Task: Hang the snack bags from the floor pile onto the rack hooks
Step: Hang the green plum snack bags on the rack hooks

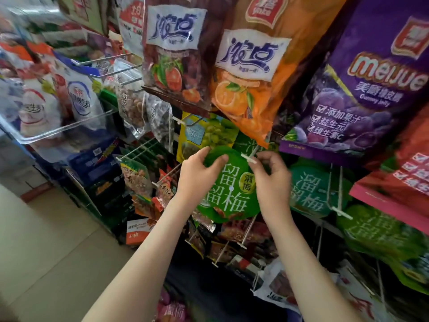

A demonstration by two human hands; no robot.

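Observation:
A round green snack bag (pixel 228 194) with white characters is held up against the rack, at the middle of the view. My left hand (pixel 197 175) pinches its upper left edge. My right hand (pixel 271 177) grips its upper right edge, just below the white tip of a wire rack hook (pixel 249 158). The bag's top sits at the level of that hook tip. More green bags of the same kind (pixel 311 191) hang to the right. The floor pile shows only partly at the bottom edge, as pink bags (pixel 173 309).
Large orange (pixel 250 73), brown (pixel 176 49) and purple (pixel 371 77) bags hang overhead. Several bare wire hooks (pixel 232 249) jut out below the hands. A clear shelf bin (pixel 65 129) with white bags stands left. Beige tiled floor (pixel 46 252) lies at lower left.

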